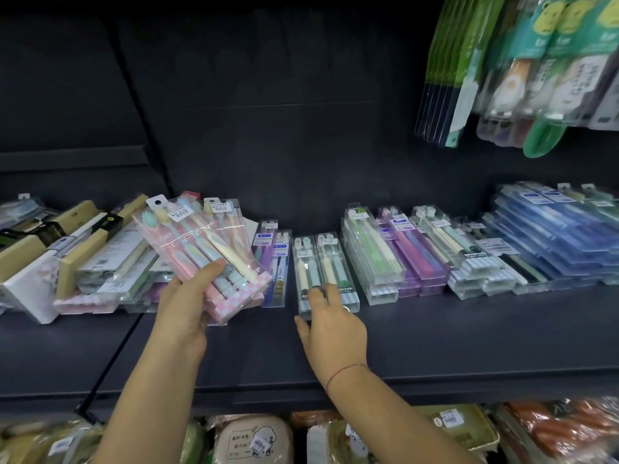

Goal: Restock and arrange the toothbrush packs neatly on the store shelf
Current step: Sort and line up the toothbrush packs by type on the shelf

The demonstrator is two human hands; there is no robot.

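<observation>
Left hand (187, 306) is gripping a stack of pink-checked clear plastic toothbrush packs (207, 249), fingers clamped round its lower end, above the dark shelf (435, 329). Right hand (335, 326) is touching the front end of two narrow clear packs of cream and green brushes (318, 262) lying on the shelf. Its fingers are blurred, so I cannot tell the grip. Risk: the held stack is tilting and fanning, and a slack hold may let the top packs slide off.
</observation>
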